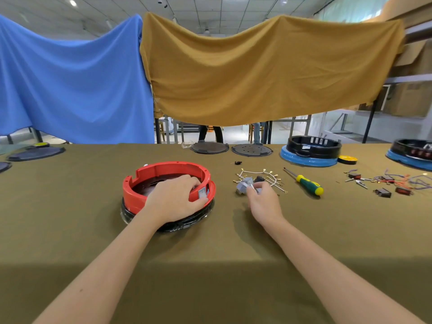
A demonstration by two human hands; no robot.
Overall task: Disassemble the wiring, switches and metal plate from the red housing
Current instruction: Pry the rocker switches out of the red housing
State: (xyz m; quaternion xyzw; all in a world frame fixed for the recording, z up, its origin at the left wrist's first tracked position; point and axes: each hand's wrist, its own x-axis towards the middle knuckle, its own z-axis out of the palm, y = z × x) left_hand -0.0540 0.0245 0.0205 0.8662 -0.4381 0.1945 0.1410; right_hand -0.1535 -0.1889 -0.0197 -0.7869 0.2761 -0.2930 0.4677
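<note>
Near edge: we see bare counter (210, 265) between and beside both forearms.
Left side: we find open cloth left of the red housing (140, 183), out to the dark plates (35, 153).
Middle gap: the strip between the housing and the wiring bundle (259, 181) is narrow but passable.
Right side: the screwdriver (304, 182) and loose switches (383, 191) clutter it.
Far edge: two dark discs (251, 150) and blue-based housings (309, 150) block it.

A workshop: a cloth-covered desk (70, 206) with a screwdriver (306, 182) and loose wires (397, 180) at right, cardboard boxes (411, 99) on shelving upper right.
</note>
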